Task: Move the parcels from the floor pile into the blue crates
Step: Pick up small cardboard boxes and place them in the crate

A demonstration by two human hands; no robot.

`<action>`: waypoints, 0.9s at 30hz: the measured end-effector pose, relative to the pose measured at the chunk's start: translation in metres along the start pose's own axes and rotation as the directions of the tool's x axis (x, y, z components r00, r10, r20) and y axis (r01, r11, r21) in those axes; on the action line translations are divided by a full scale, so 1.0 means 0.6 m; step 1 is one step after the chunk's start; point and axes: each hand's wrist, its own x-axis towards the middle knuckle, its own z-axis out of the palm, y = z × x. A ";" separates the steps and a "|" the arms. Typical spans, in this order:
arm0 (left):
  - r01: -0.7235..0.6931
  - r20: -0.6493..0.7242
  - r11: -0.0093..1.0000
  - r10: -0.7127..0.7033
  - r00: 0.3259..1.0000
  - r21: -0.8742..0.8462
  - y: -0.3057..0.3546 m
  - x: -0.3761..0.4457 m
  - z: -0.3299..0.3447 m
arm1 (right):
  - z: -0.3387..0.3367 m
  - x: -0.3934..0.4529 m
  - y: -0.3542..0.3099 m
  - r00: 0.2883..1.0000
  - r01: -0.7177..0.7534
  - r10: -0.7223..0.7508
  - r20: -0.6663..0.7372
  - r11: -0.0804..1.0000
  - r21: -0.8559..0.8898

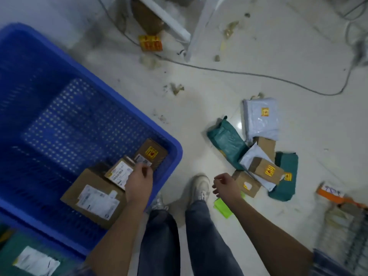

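The left hand is over the near right corner of the blue crate. Its fingers are loosely curled and hold nothing. Three brown boxes lie in that corner. The right hand hangs above the floor, fingers loosely bent and holding nothing too. Just to its right is the parcel pile: bags and small boxes stacked on each other. The boxes on top could slide off if a bottom one gets pulled. A cable lies on the far floor, and a foot could catch it.
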 end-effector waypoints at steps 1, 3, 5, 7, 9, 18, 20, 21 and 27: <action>-0.051 -0.008 0.998 0.051 0.999 0.021 0.013 -0.002 0.006 | -0.015 0.001 0.019 0.999 -0.050 0.051 -0.014 0.998 0.044; -0.194 0.001 0.979 0.194 0.981 0.063 0.046 -0.005 0.023 | -0.039 0.007 0.055 0.989 -0.142 0.146 -0.027 0.982 0.129; -0.304 0.048 0.945 0.300 0.953 0.123 0.079 -0.011 0.053 | -0.057 0.015 0.096 0.970 -0.233 0.242 -0.021 0.952 0.199; -0.356 0.093 0.922 0.345 0.934 0.150 0.107 -0.014 0.092 | -0.072 0.025 0.135 0.950 -0.298 0.312 -0.010 0.917 0.266; -0.387 0.150 0.907 0.365 0.919 0.163 0.130 -0.021 0.137 | -0.088 0.035 0.168 0.937 -0.333 0.350 0.008 0.884 0.329; 0.085 0.543 0.913 -0.311 0.780 0.400 0.156 -0.079 0.338 | -0.220 0.092 0.268 0.893 -0.414 0.445 0.068 0.754 0.510; 0.020 0.564 0.869 -0.338 0.754 0.495 0.170 -0.087 0.375 | -0.263 0.119 0.287 0.894 -0.401 0.446 0.044 0.753 0.522; -0.011 0.565 0.856 -0.332 0.755 0.517 0.180 -0.085 0.395 | -0.284 0.137 0.295 0.896 -0.389 0.444 0.022 0.761 0.520; -0.127 0.643 0.893 -0.205 0.738 0.431 0.263 -0.057 0.555 | -0.367 0.261 0.342 0.903 -0.319 0.408 -0.133 0.845 0.430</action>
